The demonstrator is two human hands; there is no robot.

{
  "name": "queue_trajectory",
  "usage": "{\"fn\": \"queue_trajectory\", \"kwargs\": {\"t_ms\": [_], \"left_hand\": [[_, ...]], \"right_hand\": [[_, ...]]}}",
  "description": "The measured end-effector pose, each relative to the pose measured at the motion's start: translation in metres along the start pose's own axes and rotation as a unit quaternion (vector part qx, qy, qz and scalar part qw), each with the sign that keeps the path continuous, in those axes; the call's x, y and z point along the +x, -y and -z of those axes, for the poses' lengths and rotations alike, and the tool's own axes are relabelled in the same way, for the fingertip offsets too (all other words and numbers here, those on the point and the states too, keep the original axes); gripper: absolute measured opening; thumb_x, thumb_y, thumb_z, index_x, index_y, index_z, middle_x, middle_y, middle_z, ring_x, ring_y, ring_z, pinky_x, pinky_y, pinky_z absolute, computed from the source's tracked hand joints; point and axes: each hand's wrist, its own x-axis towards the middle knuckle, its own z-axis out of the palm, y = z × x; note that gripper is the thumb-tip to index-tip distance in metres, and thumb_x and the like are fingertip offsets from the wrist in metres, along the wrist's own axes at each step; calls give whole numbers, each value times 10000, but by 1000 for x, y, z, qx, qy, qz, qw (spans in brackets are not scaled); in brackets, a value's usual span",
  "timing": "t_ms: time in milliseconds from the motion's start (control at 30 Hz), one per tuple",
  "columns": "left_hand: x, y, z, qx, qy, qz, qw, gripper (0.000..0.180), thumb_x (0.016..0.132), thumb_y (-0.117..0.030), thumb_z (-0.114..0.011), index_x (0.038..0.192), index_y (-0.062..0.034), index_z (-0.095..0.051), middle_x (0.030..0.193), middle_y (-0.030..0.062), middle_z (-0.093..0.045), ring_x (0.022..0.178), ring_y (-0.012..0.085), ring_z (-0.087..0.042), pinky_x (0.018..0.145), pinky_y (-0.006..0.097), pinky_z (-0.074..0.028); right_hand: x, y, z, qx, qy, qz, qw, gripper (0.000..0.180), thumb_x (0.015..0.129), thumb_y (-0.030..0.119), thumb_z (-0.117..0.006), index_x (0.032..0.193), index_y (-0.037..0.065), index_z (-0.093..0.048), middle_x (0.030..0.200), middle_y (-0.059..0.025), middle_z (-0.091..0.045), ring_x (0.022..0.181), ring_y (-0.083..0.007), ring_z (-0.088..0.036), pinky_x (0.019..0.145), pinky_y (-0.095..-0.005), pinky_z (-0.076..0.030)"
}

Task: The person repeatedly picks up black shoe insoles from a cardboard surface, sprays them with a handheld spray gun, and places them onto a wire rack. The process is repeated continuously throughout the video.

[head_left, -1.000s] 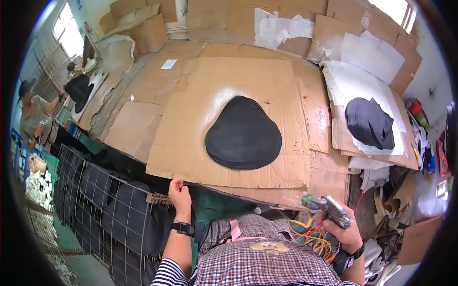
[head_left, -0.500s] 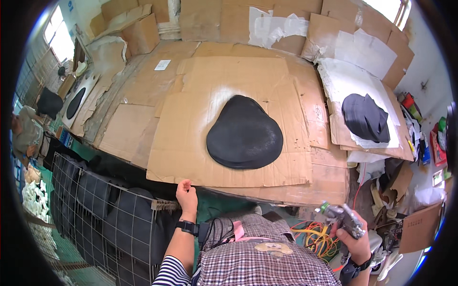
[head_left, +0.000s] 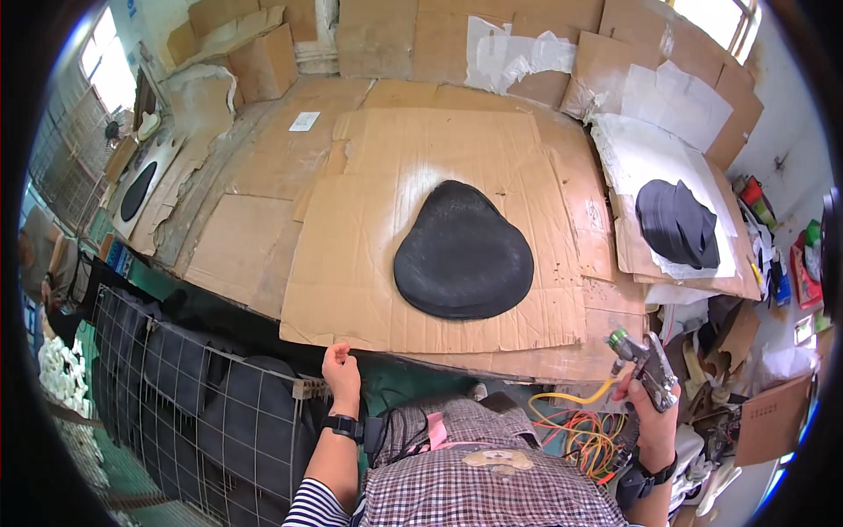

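Observation:
A black, rounded-triangular pad (head_left: 465, 255) lies flat on a sheet of cardboard (head_left: 342, 263) on the table in front of me. My right hand (head_left: 654, 417) grips a metal spray gun (head_left: 652, 373) with a green part at its front end. It is held upright off the table's front right edge, apart from the pad. A yellow hose (head_left: 575, 400) runs from near the gun down to the coiled hoses. My left hand (head_left: 341, 373) is at the cardboard's front edge, fingers curled and nothing visible in them; whether it touches the edge I cannot tell.
A stack of black pieces (head_left: 676, 224) sits on a white-covered board at the right. A wire rack (head_left: 202, 395) with dark pads stands at the lower left. Tangled hoses (head_left: 597, 439) lie beside my right arm. Another person (head_left: 44, 255) is at the far left.
My right hand has raised and turned the spray gun, and the yellow hose now arches up toward it. The view has shifted slightly. The pad looks less shiny. The other person has moved.

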Motion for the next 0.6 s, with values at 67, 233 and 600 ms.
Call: {"fn": "queue_trajectory", "kwargs": {"t_ms": [67,233,600], "left_hand": [[3,5,0,0,1,7,1000,242,729,74,-551,956,10,-607,885,84,-642,809,167,-604,771,289,-488],[7,3,-8,-14,-1,21,1000,215,743,71,-550,942,12,-605,879,87,-644,795,165,-605,764,285,-489],[3,-9,-43,54,17,-5,998,185,757,16,-591,940,-5,-617,838,92,-656,758,182,-627,726,303,-511]], "right_hand": [[-6,-4,11,-27,-7,1,1000,437,833,129,-679,1192,-38,-495,816,-60,-609,713,-139,-604,663,-259,-494],[-17,3,18,-12,84,-49,995,528,801,125,-709,1245,-46,-480,810,-64,-614,724,-143,-604,687,-288,-500],[41,-2,-10,59,76,-24,995,431,831,100,-678,1191,-47,-494,844,-92,-625,741,-155,-625,688,-283,-521]]}}
